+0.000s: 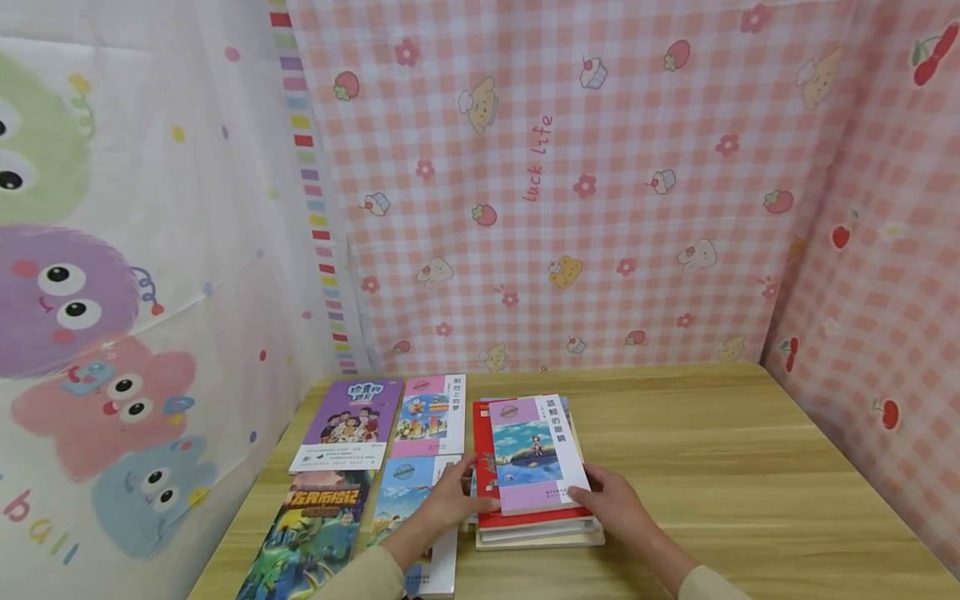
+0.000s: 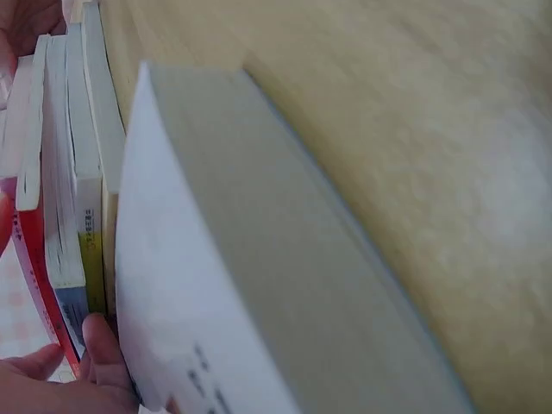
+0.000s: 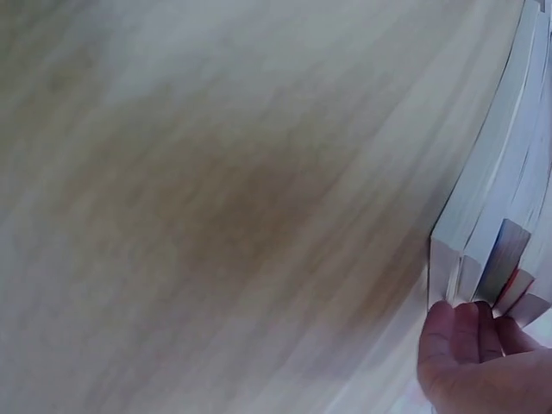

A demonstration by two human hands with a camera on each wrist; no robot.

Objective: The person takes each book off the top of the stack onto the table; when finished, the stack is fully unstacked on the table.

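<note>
Red: one book (image 1: 483,440) between two hands (image 1: 453,497) (image 1: 613,502)

Soft, even light in head view, pale glare on yellow-brown wood-grain table (image 2: 509,190), dim, blurry right wrist view

Top book (image 1: 532,458) reads "蓝鲸的眼睛", pink cloth (image 1: 637,133) "luck life"

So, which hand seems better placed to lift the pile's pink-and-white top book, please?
Probably the right hand: its thumb lies on that pink-and-white book; the left hand has its thumb over the red book.
</note>
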